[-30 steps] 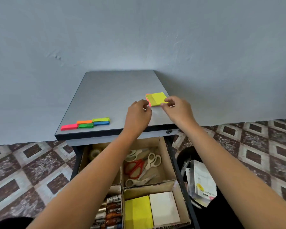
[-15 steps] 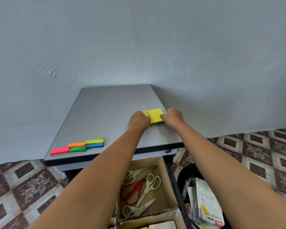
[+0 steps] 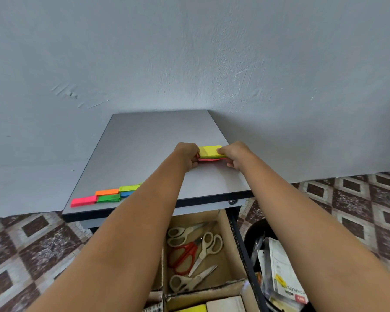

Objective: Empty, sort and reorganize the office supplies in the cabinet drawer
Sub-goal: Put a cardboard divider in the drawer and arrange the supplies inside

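Note:
A small stack of sticky notes [image 3: 209, 151], yellow on top and pink beneath, lies on the grey cabinet top [image 3: 149, 140] near its right side. My left hand [image 3: 188, 154] grips its left end and my right hand [image 3: 234, 154] pinches its right end. Below, the open drawer [image 3: 226, 224] holds cardboard compartments. One compartment contains several scissors [image 3: 193, 253], one pair with red handles.
A row of coloured note strips [image 3: 104, 195] in pink, orange, green, yellow and blue lies at the front left of the top. A black bin [image 3: 254, 233] with packets [image 3: 282, 273] stands right of the drawer. A wall rises behind. Patterned floor tiles lie on both sides.
The view has tilted upward, so less of the drawer shows. Both hands have stayed on the yellow and pink stack, which sits farther back on the top.

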The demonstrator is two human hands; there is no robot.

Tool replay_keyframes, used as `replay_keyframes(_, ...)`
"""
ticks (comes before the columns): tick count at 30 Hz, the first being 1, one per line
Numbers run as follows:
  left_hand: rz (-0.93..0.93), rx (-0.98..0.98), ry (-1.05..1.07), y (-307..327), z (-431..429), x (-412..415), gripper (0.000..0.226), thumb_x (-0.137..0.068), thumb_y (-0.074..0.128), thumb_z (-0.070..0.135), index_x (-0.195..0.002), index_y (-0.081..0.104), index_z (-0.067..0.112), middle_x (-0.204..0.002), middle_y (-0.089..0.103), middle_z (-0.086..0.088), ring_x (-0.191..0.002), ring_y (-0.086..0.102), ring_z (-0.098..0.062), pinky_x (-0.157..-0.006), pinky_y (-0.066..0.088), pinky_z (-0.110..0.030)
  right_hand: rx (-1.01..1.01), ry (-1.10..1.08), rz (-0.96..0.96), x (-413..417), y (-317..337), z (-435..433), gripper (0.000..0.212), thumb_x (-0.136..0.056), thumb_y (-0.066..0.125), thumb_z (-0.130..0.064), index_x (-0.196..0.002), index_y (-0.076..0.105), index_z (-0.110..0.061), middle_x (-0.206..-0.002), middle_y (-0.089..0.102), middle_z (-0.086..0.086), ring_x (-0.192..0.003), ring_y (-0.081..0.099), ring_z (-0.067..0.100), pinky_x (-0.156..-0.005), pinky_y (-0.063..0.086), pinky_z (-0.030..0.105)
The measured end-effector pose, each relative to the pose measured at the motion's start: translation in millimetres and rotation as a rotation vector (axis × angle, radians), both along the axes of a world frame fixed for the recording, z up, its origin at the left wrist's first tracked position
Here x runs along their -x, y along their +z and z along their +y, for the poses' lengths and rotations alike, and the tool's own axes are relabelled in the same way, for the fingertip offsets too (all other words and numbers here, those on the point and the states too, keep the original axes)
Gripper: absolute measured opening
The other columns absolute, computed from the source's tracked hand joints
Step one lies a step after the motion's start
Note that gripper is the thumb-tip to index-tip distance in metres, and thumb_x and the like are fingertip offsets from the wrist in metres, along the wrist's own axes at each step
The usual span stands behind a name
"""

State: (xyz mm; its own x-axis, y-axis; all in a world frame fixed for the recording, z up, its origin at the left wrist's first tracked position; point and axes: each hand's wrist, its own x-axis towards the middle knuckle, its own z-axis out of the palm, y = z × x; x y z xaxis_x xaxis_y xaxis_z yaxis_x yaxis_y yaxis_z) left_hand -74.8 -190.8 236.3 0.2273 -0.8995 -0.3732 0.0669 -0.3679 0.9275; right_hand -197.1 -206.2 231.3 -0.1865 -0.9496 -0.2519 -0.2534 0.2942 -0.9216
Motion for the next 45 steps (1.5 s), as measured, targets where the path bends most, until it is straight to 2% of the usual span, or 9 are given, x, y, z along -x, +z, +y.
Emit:
replay_keyframes(3,0.102,-0.034,-0.008,3,5,-5,0.024,-0.094,0.037,-0.002,-0.074,0.045,0.008,-0.072,0.046,-0.006,-0.062,0.047,-0.015,-0.083,0.042,-0.033,-0.050,0.008,-0.090,2,0,2,0.018,-0.088,0.062,-0.009,-0.084,0.046,-0.012,-0.085,0.048,0.005,-0.068,0.046,0.014,-0.054,0.039,0.024)
replay_keyframes(7,0.376,-0.052,-0.009,4,18,-14,0.020,-0.094,0.034,-0.008,-0.080,0.045,0.001,-0.078,0.048,-0.013,-0.066,0.052,-0.022,-0.074,0.049,-0.036,-0.124,0.050,-0.381,7,3,13,0.018,-0.092,0.053,-0.001,-0.078,0.045,-0.009,-0.074,0.045,0.006,-0.064,0.045,0.013,-0.053,0.042,0.022)
replay_keyframes(11,0.503,-0.008,-0.121,8,41,-19,0.012,-0.095,0.039,-0.007,-0.092,0.049,-0.001,-0.087,0.051,-0.017,-0.073,0.055,-0.024,-0.084,0.048,-0.035,-0.029,0.086,-0.489,16,10,39,0.021,-0.093,0.051,0.000,-0.075,0.047,-0.011,-0.072,0.047,0.006,-0.061,0.045,0.013,-0.039,0.042,0.016)
replay_keyframes(16,0.501,0.113,-0.243,7,91,-22,0.015,-0.094,0.043,-0.004,-0.094,0.058,-0.001,-0.087,0.058,-0.013,-0.076,0.059,-0.020,-0.065,0.057,-0.026,0.062,0.187,-0.513,30,16,94,0.018,-0.092,0.050,0.002,-0.084,0.056,-0.013,-0.074,0.055,0.005,-0.065,0.050,0.013,-0.046,0.047,0.017)
replay_keyframes(20,0.448,0.141,-0.288,-9,140,-27,0.026,-0.093,0.044,-0.005,-0.117,0.054,-0.003,-0.097,0.064,-0.015,-0.082,0.064,-0.022,-0.069,0.058,-0.027,0.049,0.265,-0.525,37,2,143,0.019,-0.090,0.051,0.003,-0.091,0.061,-0.012,-0.067,0.068,-0.001,-0.060,0.062,0.009,-0.051,0.050,0.018)
replay_keyframes(29,0.311,0.048,-0.288,-60,240,-35,0.016,-0.088,0.053,-0.004,-0.102,0.058,0.003,-0.089,0.069,-0.013,-0.070,0.069,-0.018,-0.056,0.055,-0.022,0.009,0.290,-0.397,31,-62,232,0.017,-0.091,0.056,-0.007,-0.098,0.066,-0.019,-0.098,0.072,0.003,-0.090,0.068,0.016,-0.076,0.057,0.030)
replay_keyframes(33,0.354,-0.056,-0.262,-82,261,-36,0.015,-0.087,0.055,-0.004,-0.101,0.059,0.001,-0.086,0.070,-0.013,-0.067,0.069,-0.018,-0.054,0.056,-0.024,-0.044,0.251,-0.306,28,-92,259,0.017,-0.091,0.058,-0.008,-0.098,0.068,-0.019,-0.104,0.071,0.006,-0.102,0.065,0.025,-0.093,0.050,0.046)
replay_keyframes(38,0.322,-0.123,-0.240,-102,277,-36,0.016,-0.094,0.048,0.000,-0.105,0.060,-0.001,-0.087,0.069,-0.015,-0.069,0.067,-0.021,-0.061,0.059,-0.027,-0.074,0.214,-0.268,27,-111,275,0.019,-0.091,0.058,-0.006,-0.091,0.069,-0.021,-0.095,0.072,0.003,-0.095,0.065,0.023,-0.090,0.052,0.042)
replay_keyframes(45,0.176,-0.126,-0.216,-115,284,-29,0.009,-0.092,0.051,-0.003,-0.094,0.057,0.002,-0.080,0.066,-0.013,-0.058,0.067,-0.015,-0.052,0.056,-0.025,-0.105,0.148,-0.231,28,-126,283,0.020,-0.092,0.056,-0.005,-0.086,0.068,-0.020,-0.093,0.072,0.004,-0.095,0.066,0.027,-0.091,0.051,0.048)
